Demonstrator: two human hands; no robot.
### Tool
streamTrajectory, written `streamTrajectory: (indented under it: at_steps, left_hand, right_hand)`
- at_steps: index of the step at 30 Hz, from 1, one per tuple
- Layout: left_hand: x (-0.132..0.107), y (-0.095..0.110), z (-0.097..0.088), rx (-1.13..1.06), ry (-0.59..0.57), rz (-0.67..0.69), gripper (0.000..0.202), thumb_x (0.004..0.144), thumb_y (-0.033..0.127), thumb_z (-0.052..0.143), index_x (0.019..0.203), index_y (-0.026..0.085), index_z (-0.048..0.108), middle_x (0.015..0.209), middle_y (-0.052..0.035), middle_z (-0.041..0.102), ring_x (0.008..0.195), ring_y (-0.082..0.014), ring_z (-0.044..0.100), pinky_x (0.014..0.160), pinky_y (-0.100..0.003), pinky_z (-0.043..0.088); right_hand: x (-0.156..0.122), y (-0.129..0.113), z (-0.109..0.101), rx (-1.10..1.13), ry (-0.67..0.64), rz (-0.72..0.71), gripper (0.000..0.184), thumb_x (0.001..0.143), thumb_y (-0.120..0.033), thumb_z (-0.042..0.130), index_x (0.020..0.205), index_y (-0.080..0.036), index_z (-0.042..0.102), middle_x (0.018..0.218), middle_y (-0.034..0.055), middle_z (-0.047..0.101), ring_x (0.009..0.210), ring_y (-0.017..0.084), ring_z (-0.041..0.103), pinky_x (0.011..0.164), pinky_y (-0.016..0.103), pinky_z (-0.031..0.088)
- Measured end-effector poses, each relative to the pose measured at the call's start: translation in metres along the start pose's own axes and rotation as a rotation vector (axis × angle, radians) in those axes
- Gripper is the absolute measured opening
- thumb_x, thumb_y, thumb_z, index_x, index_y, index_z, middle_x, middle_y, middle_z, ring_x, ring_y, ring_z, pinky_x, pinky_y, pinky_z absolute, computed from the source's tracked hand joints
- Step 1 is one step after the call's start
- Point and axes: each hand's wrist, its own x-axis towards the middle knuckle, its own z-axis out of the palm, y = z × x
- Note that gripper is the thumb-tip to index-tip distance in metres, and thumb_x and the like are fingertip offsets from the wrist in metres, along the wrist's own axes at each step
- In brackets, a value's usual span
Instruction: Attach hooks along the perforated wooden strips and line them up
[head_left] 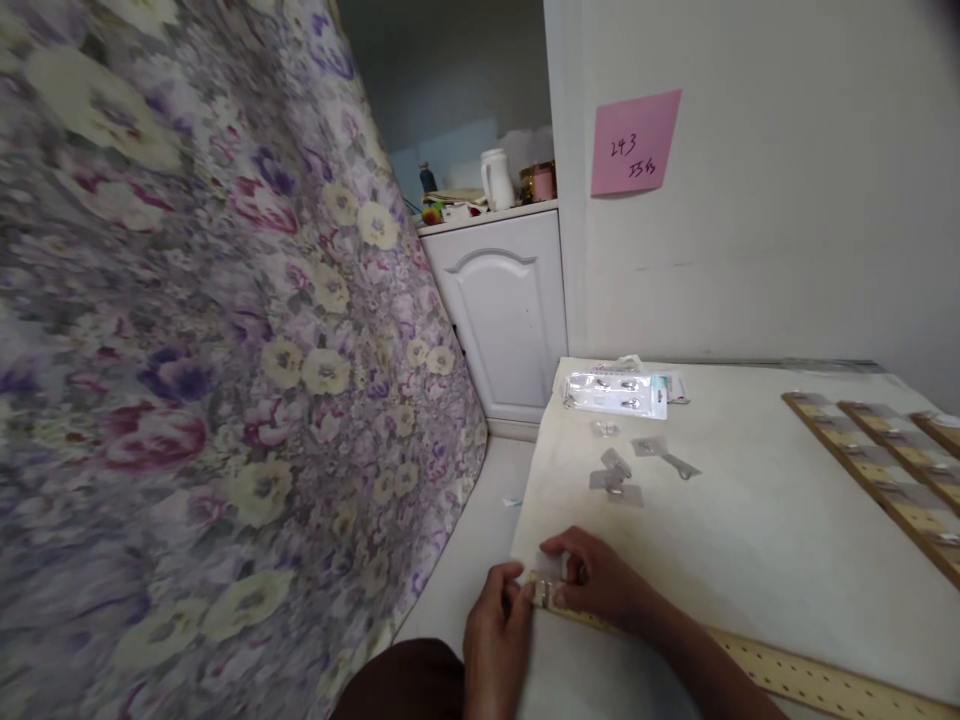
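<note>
Fingers (574,540) of the right hand (604,585) curve narrowly around a small clear piece (551,567), with thumb and forefinger at its sides. The piece is see-through, flat and roughly square, with a shiny part low down; blur hides finer detail. It sits at the left end of a pale, perforated strip (810,672) lying along the near edge of the white table (750,530). The left hand (499,620) has its fingertips drawn close together at that same end; whether it grips anything, I cannot tell.

Farther back on the table lie several loose clear pieces (615,488), some overlapping. Behind them is a flat clear package (615,394) with silvery items showing inside. Off to the right, brown strips (862,460) bear rows of similar clear pieces. Beyond the table, a pink note (636,143) is on the white wall, beside a white cabinet (506,315). Floral fabric (225,350) hangs at the left.
</note>
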Motion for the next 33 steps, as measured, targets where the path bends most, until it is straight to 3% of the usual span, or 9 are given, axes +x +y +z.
streamTrajectory:
  at_steps: [13, 18, 22, 26, 29, 33]
  left_hand:
    - [0.002, -0.002, 0.003, 0.076, -0.029, 0.004, 0.029, 0.081, 0.042, 0.048, 0.101, 0.023, 0.058, 0.069, 0.0035, 0.056, 0.066, -0.0168, 0.057, 0.063, -0.025, 0.041]
    - [0.002, -0.002, 0.001, 0.004, -0.004, 0.029, 0.030, 0.084, 0.045, 0.043, 0.098, 0.023, 0.057, 0.076, 0.0001, 0.063, 0.073, -0.0193, 0.060, 0.068, -0.028, 0.043]
    - [0.001, -0.001, -0.004, -0.094, 0.001, 0.102, 0.029, 0.088, 0.043, 0.038, 0.093, 0.022, 0.057, 0.088, -0.0032, 0.067, 0.085, -0.0203, 0.061, 0.078, -0.029, 0.044]
    - [0.001, -0.001, -0.008, -0.092, 0.040, 0.105, 0.028, 0.087, 0.040, 0.039, 0.095, 0.022, 0.058, 0.092, -0.0049, 0.067, 0.090, -0.0219, 0.060, 0.082, -0.031, 0.044]
    - [0.000, -0.001, -0.008, -0.094, 0.050, 0.108, 0.028, 0.087, 0.039, 0.039, 0.097, 0.021, 0.059, 0.094, -0.0056, 0.067, 0.091, -0.0220, 0.060, 0.083, -0.032, 0.044]
    - [0.001, -0.002, -0.007, -0.097, 0.058, 0.104, 0.030, 0.086, 0.039, 0.039, 0.099, 0.021, 0.059, 0.090, -0.0051, 0.067, 0.086, -0.0215, 0.062, 0.079, -0.032, 0.045]
  right_hand:
    - [0.001, 0.003, 0.008, -0.041, 0.030, -0.023, 0.050, 0.059, -0.017, 0.068, 0.109, -0.017, 0.062, 0.092, 0.0025, 0.057, 0.066, 0.012, 0.050, 0.061, 0.025, 0.042]
    - [-0.003, -0.006, -0.002, 0.009, 0.068, 0.029, 0.053, 0.058, -0.012, 0.065, 0.110, -0.017, 0.060, 0.100, 0.0045, 0.059, 0.067, 0.012, 0.052, 0.062, 0.025, 0.044]
    - [-0.033, -0.009, -0.022, -0.145, 0.151, 0.113, 0.042, 0.061, -0.016, 0.064, 0.103, -0.017, 0.062, 0.091, 0.0053, 0.060, 0.076, 0.018, 0.056, 0.070, 0.031, 0.047]
    - [-0.088, 0.011, -0.040, -0.416, 0.241, 0.098, 0.047, 0.056, -0.015, 0.065, 0.103, -0.020, 0.064, 0.112, 0.0096, 0.058, 0.101, 0.027, 0.055, 0.089, 0.039, 0.044]
    - [-0.120, 0.028, -0.049, -0.531, 0.270, 0.116, 0.042, 0.059, -0.015, 0.063, 0.100, -0.022, 0.065, 0.106, 0.0086, 0.060, 0.099, 0.027, 0.056, 0.089, 0.039, 0.044]
    - [-0.132, 0.036, -0.053, -0.577, 0.310, 0.113, 0.031, 0.069, -0.018, 0.058, 0.098, -0.024, 0.066, 0.102, 0.0077, 0.062, 0.097, 0.025, 0.057, 0.086, 0.038, 0.046]
